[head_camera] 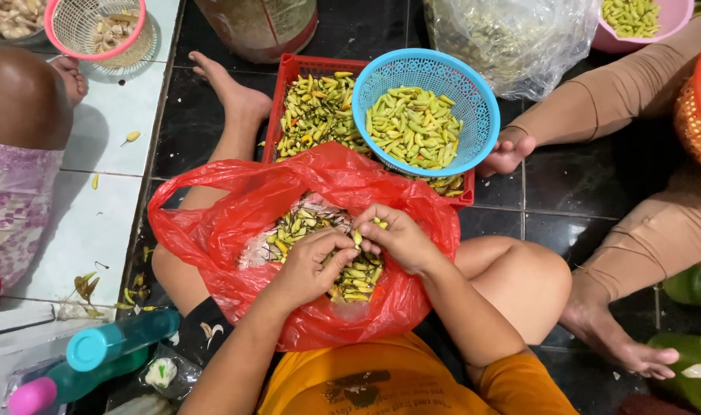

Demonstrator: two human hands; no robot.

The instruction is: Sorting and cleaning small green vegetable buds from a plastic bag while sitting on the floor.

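Note:
A red plastic bag (212, 223) lies open in my lap, filled with small green and yellow chili peppers (296, 224). Over its mouth my left hand (308, 265) and my right hand (396, 238) meet, both pinching one small chili (358, 240) between the fingertips. Beyond the bag stands a red crate (285, 84) of chilies, and a blue basket (450, 77) of greener chilies rests on the crate's right side.
Another person's bent legs in tan trousers (658, 238) and bare feet (508, 154) sit at the right. A pink basket (66, 42) is at top left, a clear plastic bag (512, 38) at top, teal bottles (119, 342) at bottom left. Chili stems litter the dark tile floor (566, 192).

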